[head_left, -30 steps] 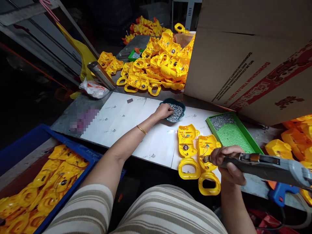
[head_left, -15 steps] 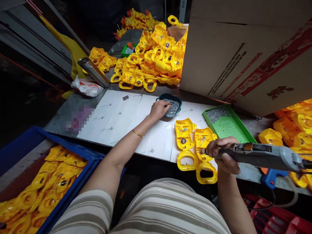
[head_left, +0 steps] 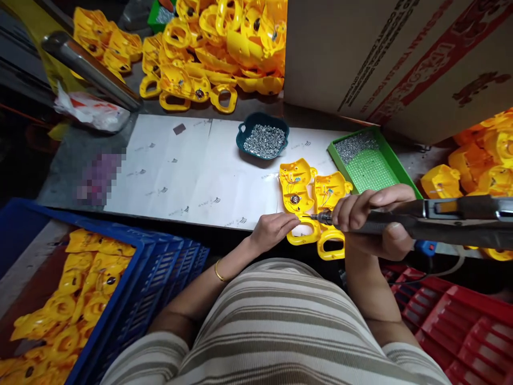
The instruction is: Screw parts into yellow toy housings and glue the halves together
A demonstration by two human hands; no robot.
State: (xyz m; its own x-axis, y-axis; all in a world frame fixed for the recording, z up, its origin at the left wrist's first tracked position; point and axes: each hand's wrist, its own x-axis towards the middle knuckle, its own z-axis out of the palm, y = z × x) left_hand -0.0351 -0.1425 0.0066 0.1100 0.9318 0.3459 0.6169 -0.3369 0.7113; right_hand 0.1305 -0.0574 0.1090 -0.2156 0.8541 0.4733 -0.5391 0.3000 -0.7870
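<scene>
A printed white sheet (head_left: 180, 168) covered the bench, with a dark teal plastic bowl (head_left: 260, 118) of tiny silvery metal bits (head_left: 264, 141). Two yellow moulded plastic shells (head_left: 298, 187) sat just nearer and right of the bowl. The right hand (head_left: 371, 206) was wrapped round a long grey power screwdriver (head_left: 460, 224); the left hand's (head_left: 274, 231) fingers were bunched by its tip, couldn't tell on what.

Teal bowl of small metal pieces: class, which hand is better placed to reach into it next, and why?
Probably the left hand: it is nearer the teal bowl and grips no tool, while the right hand is wrapped around the power tool.
</scene>
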